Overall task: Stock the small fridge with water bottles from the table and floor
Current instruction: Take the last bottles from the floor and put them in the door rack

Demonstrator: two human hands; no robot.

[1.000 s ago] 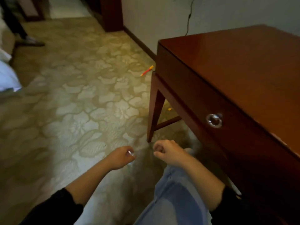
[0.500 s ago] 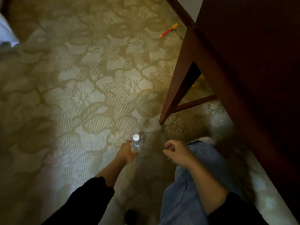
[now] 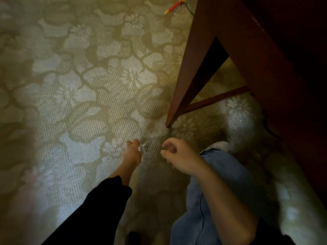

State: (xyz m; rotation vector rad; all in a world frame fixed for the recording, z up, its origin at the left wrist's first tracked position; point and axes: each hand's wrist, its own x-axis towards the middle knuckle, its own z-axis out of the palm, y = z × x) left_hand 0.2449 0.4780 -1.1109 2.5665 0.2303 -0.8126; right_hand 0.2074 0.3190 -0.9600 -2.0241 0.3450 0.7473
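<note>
A small clear water bottle (image 3: pixel 143 149) shows only as a blurred glint low over the patterned carpet. My left hand (image 3: pixel 133 152) is wrapped around it from the left, and most of the bottle is hidden behind my fingers. A little to the right, my right hand (image 3: pixel 178 157) hovers above my knee with its fingers loosely curled and nothing in them. No fridge is in view.
A dark wooden table (image 3: pixel 265 55) fills the upper right; its leg (image 3: pixel 187 80) meets the carpet just beyond my hands, with a crossbar (image 3: pixel 217 99) behind. A red and yellow pen-like object (image 3: pixel 174 5) lies on the floor at the top. My jeans-clad knee (image 3: pixel 221 167) is at lower right.
The view has dropped from the tabletop down to the floor. My left hand has closed around the bottle, whose white cap no longer shows. My right hand has stayed beside it.
</note>
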